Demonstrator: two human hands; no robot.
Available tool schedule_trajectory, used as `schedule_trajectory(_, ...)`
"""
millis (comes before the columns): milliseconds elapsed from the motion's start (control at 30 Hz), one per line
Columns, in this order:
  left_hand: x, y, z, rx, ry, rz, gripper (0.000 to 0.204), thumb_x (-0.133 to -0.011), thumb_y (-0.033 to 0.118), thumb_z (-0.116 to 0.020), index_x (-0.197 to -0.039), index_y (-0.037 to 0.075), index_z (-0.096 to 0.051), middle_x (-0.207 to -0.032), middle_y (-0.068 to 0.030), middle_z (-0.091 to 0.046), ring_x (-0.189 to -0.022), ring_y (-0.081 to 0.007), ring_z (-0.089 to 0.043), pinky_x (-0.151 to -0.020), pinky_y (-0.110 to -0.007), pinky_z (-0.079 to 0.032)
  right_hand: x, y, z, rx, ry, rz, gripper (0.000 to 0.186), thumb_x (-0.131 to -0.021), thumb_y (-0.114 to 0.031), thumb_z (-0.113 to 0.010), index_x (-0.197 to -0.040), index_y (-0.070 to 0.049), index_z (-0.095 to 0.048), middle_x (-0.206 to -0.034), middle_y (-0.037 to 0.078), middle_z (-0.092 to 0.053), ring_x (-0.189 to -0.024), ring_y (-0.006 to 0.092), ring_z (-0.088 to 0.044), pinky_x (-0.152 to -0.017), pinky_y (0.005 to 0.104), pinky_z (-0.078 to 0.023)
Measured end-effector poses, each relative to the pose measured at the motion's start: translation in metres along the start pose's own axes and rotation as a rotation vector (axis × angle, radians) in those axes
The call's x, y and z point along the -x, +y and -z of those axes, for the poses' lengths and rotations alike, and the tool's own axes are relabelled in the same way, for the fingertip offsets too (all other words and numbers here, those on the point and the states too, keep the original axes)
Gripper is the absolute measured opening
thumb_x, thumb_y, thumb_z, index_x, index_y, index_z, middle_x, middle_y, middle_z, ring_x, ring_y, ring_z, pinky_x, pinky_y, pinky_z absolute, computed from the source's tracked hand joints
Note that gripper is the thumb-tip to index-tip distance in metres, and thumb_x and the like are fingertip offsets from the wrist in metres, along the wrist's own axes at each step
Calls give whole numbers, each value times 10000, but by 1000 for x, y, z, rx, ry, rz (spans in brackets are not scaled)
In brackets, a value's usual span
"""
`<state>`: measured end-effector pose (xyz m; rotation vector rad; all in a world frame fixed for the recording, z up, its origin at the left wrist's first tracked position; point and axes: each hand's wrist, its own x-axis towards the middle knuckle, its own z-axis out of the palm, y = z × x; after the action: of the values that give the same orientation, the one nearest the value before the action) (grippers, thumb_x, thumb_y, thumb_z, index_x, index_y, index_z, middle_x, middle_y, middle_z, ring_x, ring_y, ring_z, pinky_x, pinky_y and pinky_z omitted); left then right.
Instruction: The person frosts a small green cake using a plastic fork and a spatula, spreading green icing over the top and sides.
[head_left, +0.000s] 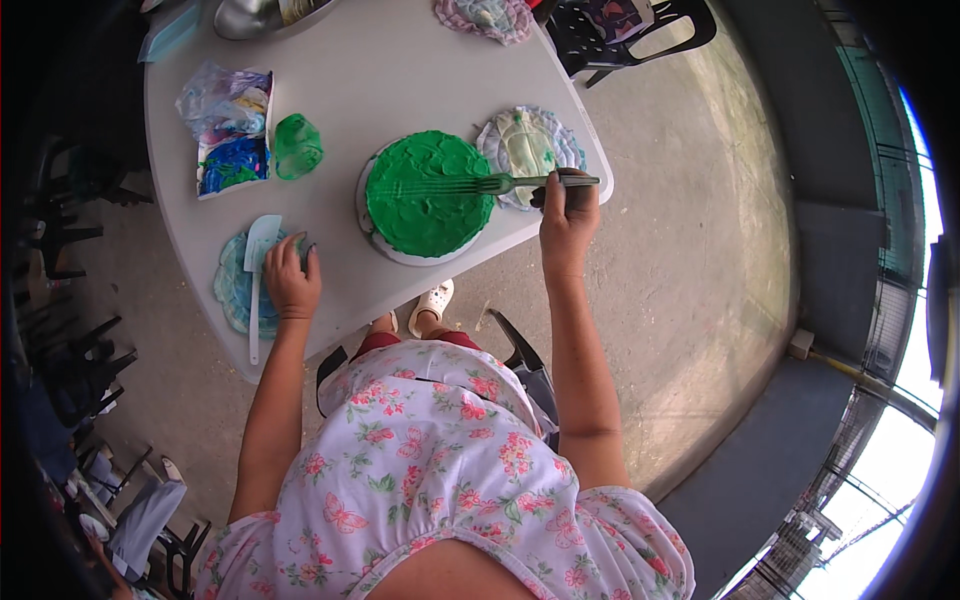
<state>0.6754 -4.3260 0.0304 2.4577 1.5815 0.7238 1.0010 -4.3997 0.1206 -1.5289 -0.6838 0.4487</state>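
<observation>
A round cake (425, 215) covered in rough green icing sits on a white board near the table's front edge. Closed around the handle of a fork (497, 184), my right hand (568, 215) is just right of the cake. The fork lies level, its tines pointing left at the icing, where thin parallel grooves run across the top. My left hand (291, 280) rests with loosely bent fingers by a white spatula (261, 243), holding nothing. Whether its fingertips touch the spatula, I cannot tell. That spatula lies over a crumpled blue-stained cloth (232, 285).
Left of the cake stand a green crumpled bag (297, 147) and a paint-smeared tray (234, 165) with plastic on it. A stained frilled cloth (530, 150) lies behind the fork. Farther back are a metal bowl (250, 18), another cloth (487, 17) and a black chair (640, 40).
</observation>
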Motion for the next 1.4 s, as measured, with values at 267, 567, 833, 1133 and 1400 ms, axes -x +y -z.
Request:
schedule_trajectory(267,1,0,0,-17,12,-8,256,-768,166,-560,-988,37,-549,-975,-102,-546,-910,-287,-496,-810,-376,-387,-3,2,5,-20,-6,-20,116,-831,-35,-537,-926,6,-484,-756,41,-554,-641,79,-521,-561,217,-440)
schedule_trajectory(567,1,-1,-1,-36,-2,-2,256,-770,173,-560,-986,36,-548,-970,-107,-547,-916,-290,-494,-815,-379,-387,-4,-6,13,-93,29,-2,96,-838,-29,-531,-922,-7,-492,-750,43,-555,-600,91,-539,-540,227,-459)
schedule_trajectory(833,2,-3,-2,-22,-14,20,249,-769,184,-565,-977,49,-550,-978,-99,-550,-921,-283,-493,-810,-377,-390,4,-35,17,-195,39,-25,101,-860,-82,-515,-920,-1,-507,-733,61,-565,-559,109,-531,-516,240,-448)
schedule_trajectory(1133,1,-2,2,16,13,16,263,-753,186,-575,-983,59,-550,-972,-93,-551,-916,-280,-493,-811,-375,-387,30,-49,-26,-230,-95,-133,112,-859,-75,-515,-942,-4,-493,-743,63,-565,-589,108,-544,-543,239,-471)
schedule_trajectory(1400,1,-3,3,49,23,10,262,-744,184,-581,-979,70,-552,-970,-76,-551,-914,-268,-494,-808,-371,-383,42,-41,-74,-143,-214,-100,99,-857,-66,-512,-935,-9,-491,-719,60,-566,-588,104,-545,-556,224,-462)
